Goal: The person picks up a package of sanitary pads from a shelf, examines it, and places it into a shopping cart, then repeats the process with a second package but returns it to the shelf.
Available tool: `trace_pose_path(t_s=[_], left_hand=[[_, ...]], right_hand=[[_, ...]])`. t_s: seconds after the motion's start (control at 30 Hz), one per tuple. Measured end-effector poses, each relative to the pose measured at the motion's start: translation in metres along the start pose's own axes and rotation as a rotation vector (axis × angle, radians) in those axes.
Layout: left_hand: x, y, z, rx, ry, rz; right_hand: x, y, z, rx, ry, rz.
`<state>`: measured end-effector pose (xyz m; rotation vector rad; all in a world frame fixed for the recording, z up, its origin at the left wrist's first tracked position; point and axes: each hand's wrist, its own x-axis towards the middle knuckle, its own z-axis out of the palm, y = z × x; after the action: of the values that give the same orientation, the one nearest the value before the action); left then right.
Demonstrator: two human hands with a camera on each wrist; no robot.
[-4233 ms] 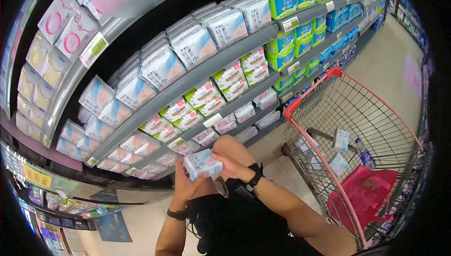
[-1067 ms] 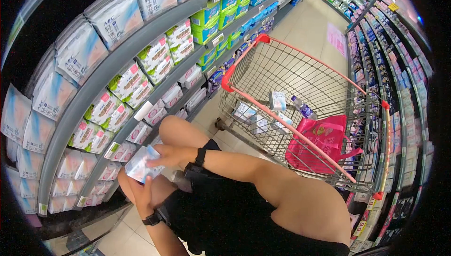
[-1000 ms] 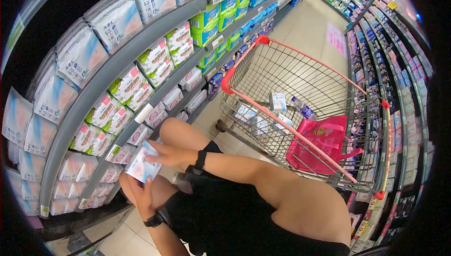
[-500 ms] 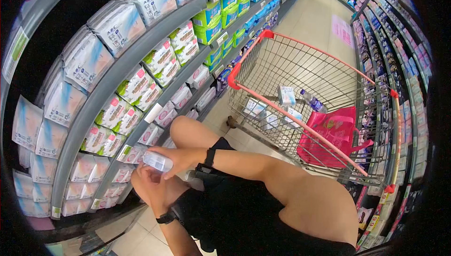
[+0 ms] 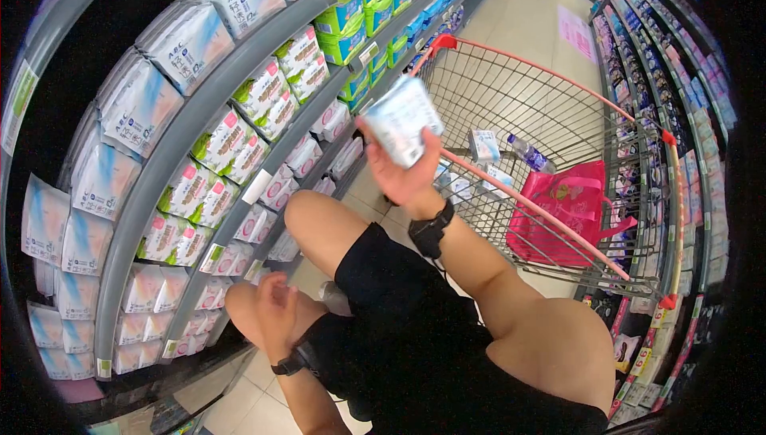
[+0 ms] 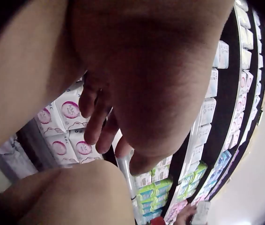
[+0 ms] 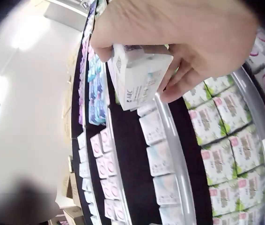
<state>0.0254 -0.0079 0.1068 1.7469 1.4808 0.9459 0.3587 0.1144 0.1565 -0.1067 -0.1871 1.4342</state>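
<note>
My right hand [image 5: 407, 184] holds a white and light-blue ABC pack of sanitary pads [image 5: 403, 116], pinched between thumb and fingers. In the head view the pack is slightly blurred and overlaps the near corner of the shopping cart [image 5: 558, 77]. The right wrist view shows the pack's narrow printed side [image 7: 139, 82] below the palm. My left hand [image 5: 276, 317] is over the left knee, fingers loosely curled with nothing in them. Seen from the left wrist, the left hand's fingers [image 6: 97, 124] hang loosely before the shelf packs.
In the cart lie several similar packs [image 5: 484, 146], a purple-labelled water bottle [image 5: 530, 154] and a pink bag [image 5: 562, 216]. Shelves [image 5: 215, 76] of pad packs curve along the left and ahead. Another stocked shelf [image 5: 678, 100] runs down the right side, with the tiled aisle [image 5: 527, 4] between.
Earlier both hands held and turned the pack above the knees. Now the left hand is off it, and the right hand has carried it up and right towards the cart.
</note>
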Motion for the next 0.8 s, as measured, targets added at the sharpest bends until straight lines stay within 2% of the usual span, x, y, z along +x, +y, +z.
trace_pose_path(t_s=[0.07,0.17,0.27,0.3,0.4,0.47,0.53,0.6,0.67,0.8], left_hand=[[0.003,-0.007,0.001,0.057,-0.033,-0.019],[0.006,-0.011,0.007,0.065,-0.043,-0.1],[0.011,-0.002,0.009,0.133,-0.063,-0.029],[0.011,0.001,0.01,0.125,-0.059,-0.021],[0.01,0.002,0.012,0.138,-0.048,0.039],[0.008,-0.01,0.009,0.217,-0.019,0.12],[0.006,0.011,0.0,0.205,-0.066,-0.016],[0.003,0.0,0.001,0.176,-0.015,0.081],[0.0,0.009,-0.003,0.216,0.003,0.094],[-0.003,0.002,-0.005,0.209,0.018,0.084]], right_hand=[[0.004,-0.021,0.0,-0.116,-0.036,-0.096],[0.003,-0.031,0.007,-0.074,0.003,-0.125],[0.001,-0.028,0.009,0.018,-0.039,-0.091],[-0.002,-0.024,0.016,0.043,0.067,-0.088],[-0.007,-0.013,0.012,0.156,-0.13,0.055],[-0.01,-0.003,0.02,0.114,-0.16,0.093],[-0.005,0.013,0.034,0.097,-0.227,0.144],[0.011,0.029,0.062,0.035,-0.392,0.215],[0.023,0.045,0.092,-0.105,-0.594,0.256],[0.048,0.092,0.166,-0.243,-0.879,0.448]])
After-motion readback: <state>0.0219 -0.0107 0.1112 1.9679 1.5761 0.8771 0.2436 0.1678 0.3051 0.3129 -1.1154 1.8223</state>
